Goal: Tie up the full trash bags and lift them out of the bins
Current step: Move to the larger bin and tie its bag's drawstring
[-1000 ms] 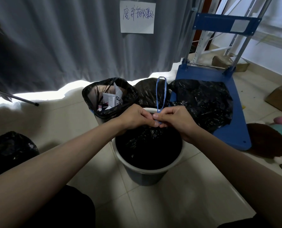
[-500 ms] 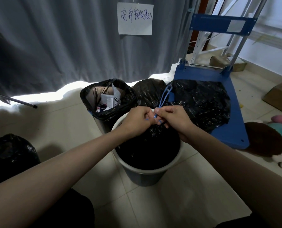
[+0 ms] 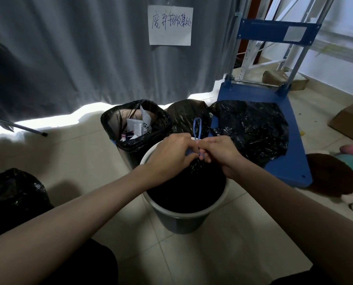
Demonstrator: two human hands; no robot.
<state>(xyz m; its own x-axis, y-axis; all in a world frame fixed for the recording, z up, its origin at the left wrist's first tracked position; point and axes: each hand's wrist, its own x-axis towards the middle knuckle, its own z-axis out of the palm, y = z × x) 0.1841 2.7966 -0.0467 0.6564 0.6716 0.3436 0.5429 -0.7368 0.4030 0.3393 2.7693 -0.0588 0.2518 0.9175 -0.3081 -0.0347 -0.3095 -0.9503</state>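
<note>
Head view: both hands meet over the round bin [image 3: 184,214], right above the gathered neck of its black bag [image 3: 192,182]. The left hand [image 3: 171,155] is clenched around the bunched plastic and the blue cord [image 3: 197,128]; the right hand [image 3: 218,153] pinches the same cord at the knot, fingertips touching the left hand's. A narrow loop of the cord stands upright just above the knuckles. The bag sits inside the bin, its top pulled into a crinkled, glossy twist, its body dark and smooth below.

The bin is a tapering pail with a pale rim and grey wall, standing on pale floor tiles [image 3: 233,254]. Just behind it to the left is a squarer bin [image 3: 134,132] lined with shiny black plastic folded over its rim, open and holding white paper and packets; one packet shows the letter "S" and no more that can be read. Behind the round bin lies another bag [image 3: 188,114], and to its right a wrinkled sack [image 3: 253,128] rests on a blue cart [image 3: 290,161] with a metal handle frame. A third black bag [image 3: 13,194] lies well left of the bin.

Beyond, a white sheet [image 3: 170,25] with handwritten Chinese characters hangs on a grey pleated curtain [image 3: 68,48].
</note>
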